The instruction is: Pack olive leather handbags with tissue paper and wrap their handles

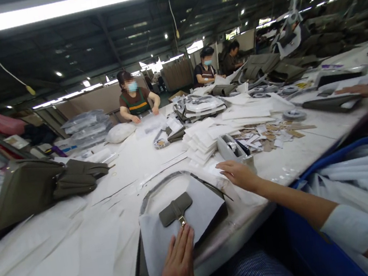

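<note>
In front of me lies a dark olive-grey handbag, its front covered by a sheet of white paper. The bag's flap tab with a small gold clasp rests over the paper, and its handle arches toward the far side. My left hand lies flat on the paper, fingers stretched out, tips at the clasp. Reaching over the table, my right hand has its fingers extended at white paper beside a grey tape dispenser. Whether its fingertips touch the paper I cannot tell.
White sheets and scattered paper tags lie beyond the dispenser. Olive bags stand at left. A blue-rimmed bin is at lower right. Co-workers sit across the table; another person's hand rests at right.
</note>
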The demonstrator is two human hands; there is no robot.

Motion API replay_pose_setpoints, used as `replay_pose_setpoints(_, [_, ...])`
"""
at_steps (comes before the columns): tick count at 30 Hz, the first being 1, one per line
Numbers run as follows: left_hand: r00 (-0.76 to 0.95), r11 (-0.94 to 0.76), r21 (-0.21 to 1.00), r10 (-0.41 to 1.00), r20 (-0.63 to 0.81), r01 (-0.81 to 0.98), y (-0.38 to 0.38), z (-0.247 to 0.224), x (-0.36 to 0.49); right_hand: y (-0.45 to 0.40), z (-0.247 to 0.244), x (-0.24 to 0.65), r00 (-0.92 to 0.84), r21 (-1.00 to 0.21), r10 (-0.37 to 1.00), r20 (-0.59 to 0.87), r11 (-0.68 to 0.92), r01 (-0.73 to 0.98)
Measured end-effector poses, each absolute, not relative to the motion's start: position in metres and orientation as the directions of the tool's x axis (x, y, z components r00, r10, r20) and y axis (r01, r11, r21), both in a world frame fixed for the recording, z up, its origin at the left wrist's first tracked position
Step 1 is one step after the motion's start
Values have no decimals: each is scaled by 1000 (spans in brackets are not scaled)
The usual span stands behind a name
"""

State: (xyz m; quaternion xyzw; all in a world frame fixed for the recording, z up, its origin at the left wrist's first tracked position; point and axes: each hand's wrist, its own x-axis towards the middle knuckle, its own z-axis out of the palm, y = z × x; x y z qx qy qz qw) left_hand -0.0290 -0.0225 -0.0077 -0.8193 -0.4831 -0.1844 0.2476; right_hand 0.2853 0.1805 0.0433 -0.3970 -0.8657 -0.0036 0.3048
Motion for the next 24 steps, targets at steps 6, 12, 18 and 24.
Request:
replay_pose_setpoints(6, [518, -465, -259, 610, 600, 847, -13, -18, -39, 281, 97, 276, -331, -53, 864, 381, 377, 925])
replay_pose_setpoints(12, [428, -402, -221, 556, 712, 889, -4, -41, -36, 349, 112, 275, -170, 11, 972, 165, 170, 985])
replay_pose_setpoints(18, [418, -379, -232, 539, 731, 896, -2, -51, -35, 362, 127, 270, -204, 96, 975, 91, 195, 976])
replay_pose_setpoints(24, [432, -387, -238, 560, 707, 891, -4, -45, -38, 336, 175, 266, -287, 154, 913, 290, 252, 955])
